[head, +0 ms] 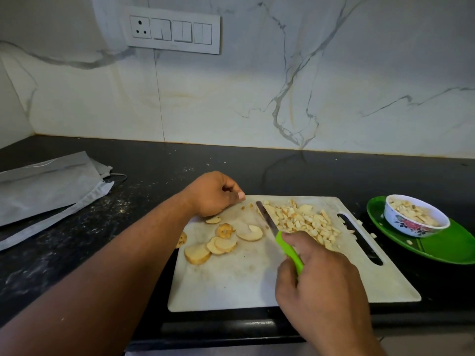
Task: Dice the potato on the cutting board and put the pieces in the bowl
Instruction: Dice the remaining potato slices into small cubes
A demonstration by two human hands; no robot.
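We grip the knife [272, 229] in our right hand [318, 276], blade pointing to 11 o'clock between diced pile [303, 222] and slices [221, 242]. The slices lie at 9 o'clock of the blade, just below our left hand [213, 195], curled and seemingly empty; the bowl [416, 217] sits at 3 o'clock.

A crumpled grey cloth bag [48, 188] lies at the black stone countertop's [180, 160] left edge. A white switch panel [174, 30] sits on the veined marble wall [257, 98]. An oval green plate [452, 244] rests near the right edge.
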